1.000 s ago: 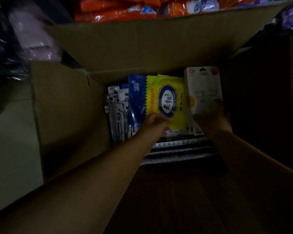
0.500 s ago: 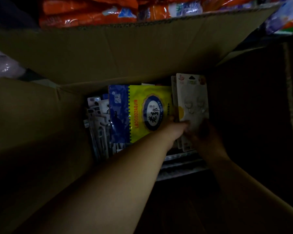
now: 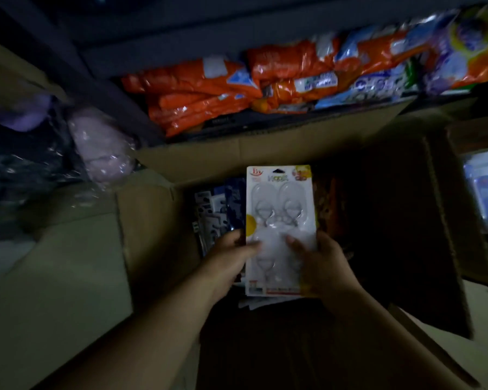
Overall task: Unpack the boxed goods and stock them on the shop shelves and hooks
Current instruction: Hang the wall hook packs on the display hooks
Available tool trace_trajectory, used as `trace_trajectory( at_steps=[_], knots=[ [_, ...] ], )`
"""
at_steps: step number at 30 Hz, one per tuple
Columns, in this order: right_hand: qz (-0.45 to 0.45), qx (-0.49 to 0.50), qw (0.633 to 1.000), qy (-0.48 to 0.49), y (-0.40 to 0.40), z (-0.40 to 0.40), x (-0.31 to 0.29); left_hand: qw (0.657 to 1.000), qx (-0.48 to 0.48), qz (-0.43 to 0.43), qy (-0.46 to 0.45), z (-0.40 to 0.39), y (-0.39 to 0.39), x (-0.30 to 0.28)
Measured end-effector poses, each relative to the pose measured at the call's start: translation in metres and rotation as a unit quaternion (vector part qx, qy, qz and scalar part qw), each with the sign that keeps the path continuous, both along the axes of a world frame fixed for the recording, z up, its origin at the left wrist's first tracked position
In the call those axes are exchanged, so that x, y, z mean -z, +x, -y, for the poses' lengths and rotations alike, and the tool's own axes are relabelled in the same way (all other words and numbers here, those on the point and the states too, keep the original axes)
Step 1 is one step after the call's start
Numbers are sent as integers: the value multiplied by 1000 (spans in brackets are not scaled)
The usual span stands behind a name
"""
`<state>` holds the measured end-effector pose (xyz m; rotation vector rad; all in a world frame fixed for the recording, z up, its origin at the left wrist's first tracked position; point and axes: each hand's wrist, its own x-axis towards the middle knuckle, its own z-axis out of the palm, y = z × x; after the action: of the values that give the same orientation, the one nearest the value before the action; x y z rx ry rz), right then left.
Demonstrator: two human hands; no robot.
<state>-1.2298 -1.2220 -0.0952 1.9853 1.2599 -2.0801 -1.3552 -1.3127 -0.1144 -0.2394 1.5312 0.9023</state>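
Head view. One open cardboard box (image 3: pixel 158 249) occupies the centre of the frame, with its flaps folded outward. Two hands hold one white blister card of hooks (image 3: pixel 279 220) above the box opening, upright and face toward the camera. The left hand (image 3: pixel 231 257) grips the card's lower left edge, thumb on the front face. The right hand (image 3: pixel 321 260) grips the lower right edge, thumb also on the front face. The card carries three clear adhesive hooks: two side by side in the upper half, one centred below, partly covered by the thumbs. More card edges show behind its lower end; their number cannot be told.

Inside the box, left of the held card, a row of packaged goods (image 3: pixel 217 209) stands on edge; the count cannot be told in the dim light. The right part of the box interior is too dark to read.

Beyond the far flap, one shelf (image 3: pixel 119 88) holds a stack of orange packets (image 3: pixel 197 97), with blue-and-white packets (image 3: pixel 378 85) to their right. A pale purple wrapped bundle (image 3: pixel 102 144) lies at left.
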Motion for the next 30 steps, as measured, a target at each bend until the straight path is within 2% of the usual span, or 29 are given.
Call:
trace_trajectory(
  at_steps=[4,8,11,14,16,18,22,26,28,30],
  knots=[
    [-21,26,999,-15,-13,13,-55,997,-48,49,37,16,-9,-60],
    [-6,44,996,-74,-9,20,-97,997,-12,69,29,20,-9,-107],
    [34,10,999,-17,0,20,-96,999,-14,36,3,22,-13,-113],
    [106,-78,990,52,16,22,-69,999,-26,-20,-35,34,-18,-94],
    [204,-148,963,97,26,19,-47,997,-17,-48,-54,47,-22,-73],
    [257,-184,938,142,33,10,-24,996,6,-52,-66,58,-24,-52],
    [281,-209,919,183,31,-21,34,997,39,-42,-50,62,-20,-14],
    [317,-272,894,163,12,-38,85,999,-25,-33,-34,57,-9,20],
    [327,-292,887,143,7,-34,104,998,-32,-33,-40,58,-7,33],
    [351,-308,869,164,7,-33,113,998,-27,-33,-45,58,-10,37]
  ],
)
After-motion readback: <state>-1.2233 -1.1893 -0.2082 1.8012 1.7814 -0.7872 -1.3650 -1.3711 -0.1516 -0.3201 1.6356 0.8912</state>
